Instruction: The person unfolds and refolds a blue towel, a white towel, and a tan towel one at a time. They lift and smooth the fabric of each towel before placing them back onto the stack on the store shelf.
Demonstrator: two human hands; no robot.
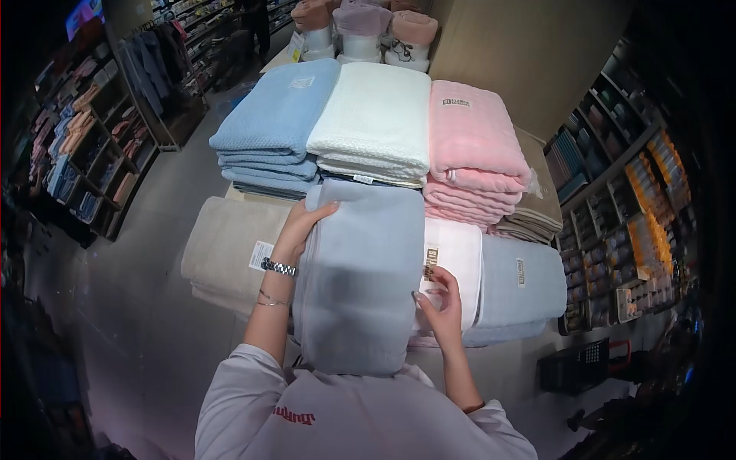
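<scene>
A folded grey-blue towel [360,284] stands upright in front of my chest. My left hand [310,222] grips its upper left edge, thumb across the front and the other fingers hidden behind. My right hand [443,299] is at the towel's right edge, fingers curved and apart, the thumb tip right at the edge. Behind that hand lies a pale pink towel [464,253] with a small gold label. A beige folded towel [222,230] with a white tag sits to the left of my left wrist, and another grey-blue towel [521,280] lies to the right.
Behind are stacks of blue towels [280,107], white towels [372,115] and pink towels [475,130]. Rolled towels in white holders [360,34] stand at the back. Shelves [613,230] line the right side; a black basket [575,364] is on the floor.
</scene>
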